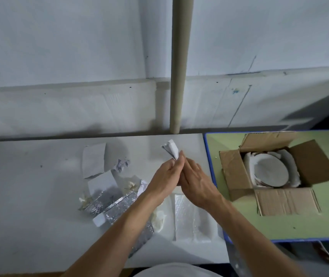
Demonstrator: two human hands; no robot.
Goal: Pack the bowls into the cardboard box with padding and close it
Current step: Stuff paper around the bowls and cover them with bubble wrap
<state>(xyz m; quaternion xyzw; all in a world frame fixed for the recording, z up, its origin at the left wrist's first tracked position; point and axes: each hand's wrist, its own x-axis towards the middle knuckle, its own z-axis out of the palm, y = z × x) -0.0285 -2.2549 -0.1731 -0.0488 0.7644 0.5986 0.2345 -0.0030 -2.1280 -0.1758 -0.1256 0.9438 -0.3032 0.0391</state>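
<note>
The cardboard box (pixel 237 172) stands open on a green table at the right, its flaps folded out. Inside it lies an upturned bowl (pixel 270 172) ringed by white foam padding (pixel 293 166). Over the white table, left of the box, my left hand (pixel 165 176) and my right hand (pixel 197 182) are pressed together around a crumpled piece of white paper (pixel 171 149) that sticks out above the fingertips. How much of the paper lies between the palms is hidden.
Loose paper sheets (pixel 93 162), a silver foil bag (pixel 115 204) and white bubble wrap (pixel 191 218) lie on the white table (pixel 29 196). A pale pole (pixel 177 76) stands against the wall behind. The rim of a white dish (pixel 171 271) shows at the bottom edge.
</note>
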